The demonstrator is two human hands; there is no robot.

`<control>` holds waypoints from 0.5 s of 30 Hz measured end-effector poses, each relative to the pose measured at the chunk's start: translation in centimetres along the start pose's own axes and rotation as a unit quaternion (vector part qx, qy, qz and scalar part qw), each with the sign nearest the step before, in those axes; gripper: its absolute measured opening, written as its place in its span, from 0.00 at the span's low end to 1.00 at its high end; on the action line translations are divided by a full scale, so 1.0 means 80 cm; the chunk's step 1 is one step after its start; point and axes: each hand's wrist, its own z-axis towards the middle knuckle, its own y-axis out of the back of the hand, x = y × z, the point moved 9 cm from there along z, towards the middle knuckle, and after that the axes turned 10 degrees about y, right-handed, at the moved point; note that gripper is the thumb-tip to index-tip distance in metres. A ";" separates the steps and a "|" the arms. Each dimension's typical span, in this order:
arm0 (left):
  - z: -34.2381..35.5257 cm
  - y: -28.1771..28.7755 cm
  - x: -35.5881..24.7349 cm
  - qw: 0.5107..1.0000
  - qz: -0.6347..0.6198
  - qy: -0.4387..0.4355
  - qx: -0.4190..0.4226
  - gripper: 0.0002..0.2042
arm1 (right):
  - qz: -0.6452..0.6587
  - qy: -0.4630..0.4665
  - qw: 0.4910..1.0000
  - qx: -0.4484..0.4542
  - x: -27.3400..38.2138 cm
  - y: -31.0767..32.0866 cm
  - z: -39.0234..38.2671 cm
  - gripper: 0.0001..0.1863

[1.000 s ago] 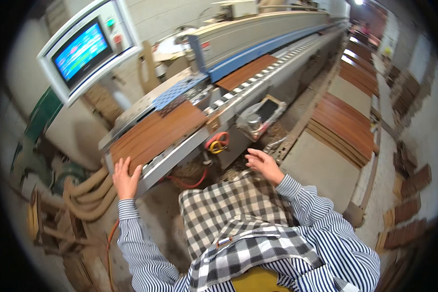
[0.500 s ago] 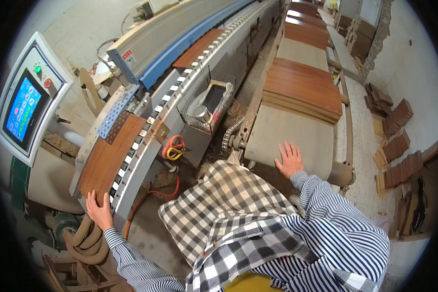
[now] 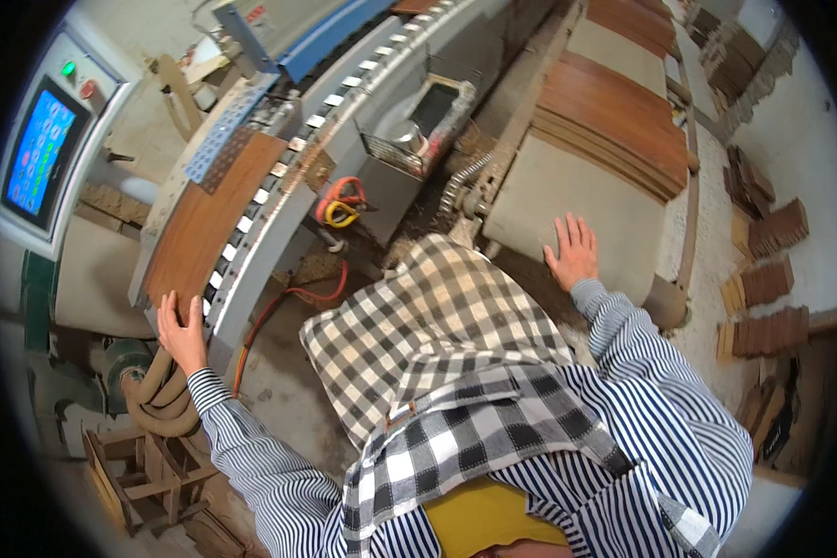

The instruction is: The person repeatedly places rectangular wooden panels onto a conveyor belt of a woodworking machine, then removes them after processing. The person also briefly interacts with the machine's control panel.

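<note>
A reddish-brown wood plank (image 3: 216, 216) lies on the machine's infeed, beside a track of white-and-black chain pads (image 3: 244, 225). My left hand (image 3: 182, 332) rests at the plank's near end, fingers spread and touching its edge. On the right, my right hand (image 3: 572, 253) lies open with fingers apart at the near end of a grey conveyor belt (image 3: 581, 206); it holds nothing. Farther up that belt sits a stack of brown-faced planks (image 3: 614, 116), beyond my right fingertips. A perforated blue plate (image 3: 228, 128) reaches over the far part of the left plank.
A control panel with a lit screen (image 3: 42, 153) stands at the left. Red-and-yellow-handled scissors (image 3: 342, 203) hang on the machine's side, below a wire basket (image 3: 418, 130). An orange hose (image 3: 288, 296) runs down to the floor. Stacked brown pieces (image 3: 763, 284) line the right wall.
The view has shifted, so the machine and plank stack sit differently in the picture. Both hands keep nearly the same places on the plank end and the belt.
</note>
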 end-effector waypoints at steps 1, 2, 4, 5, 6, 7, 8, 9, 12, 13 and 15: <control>0.000 0.002 0.005 1.000 0.001 -0.001 -0.005 0.27 | 0.009 -0.001 1.000 0.009 0.000 0.001 0.002 0.34; 0.001 0.003 0.001 1.000 -0.002 0.006 -0.003 0.26 | 0.015 -0.004 1.000 0.017 -0.002 0.002 0.001 0.34; -0.002 0.007 0.004 0.999 -0.002 0.025 0.021 0.27 | 0.011 0.004 1.000 0.007 -0.001 0.000 0.002 0.34; -0.001 0.004 -0.006 0.999 0.000 0.039 0.035 0.27 | 0.005 0.000 1.000 0.009 -0.003 0.000 -0.001 0.34; 0.001 0.002 -0.008 0.998 -0.013 0.040 0.051 0.28 | 0.001 -0.003 1.000 0.011 -0.004 0.001 -0.003 0.35; 0.002 0.002 -0.006 0.997 -0.023 0.040 0.066 0.28 | -0.001 -0.006 1.000 0.014 -0.004 0.001 -0.004 0.35; 0.001 0.005 -0.002 0.996 -0.044 0.029 0.068 0.29 | 0.003 -0.002 1.000 0.015 -0.003 0.000 -0.004 0.35; 0.001 0.004 0.010 0.996 -0.055 0.020 0.065 0.29 | 0.006 0.001 1.000 0.015 -0.002 -0.001 -0.003 0.35; -0.009 0.020 0.022 0.996 -0.019 0.051 0.065 0.29 | 0.008 0.006 1.000 0.025 0.000 0.001 0.000 0.35; -0.013 0.028 0.019 0.997 -0.021 0.056 0.058 0.28 | 0.006 0.005 1.000 0.029 0.000 0.002 -0.001 0.35; -0.013 0.026 0.032 0.994 -0.057 0.059 0.068 0.27 | 0.009 0.001 1.000 0.027 0.001 0.007 -0.002 0.35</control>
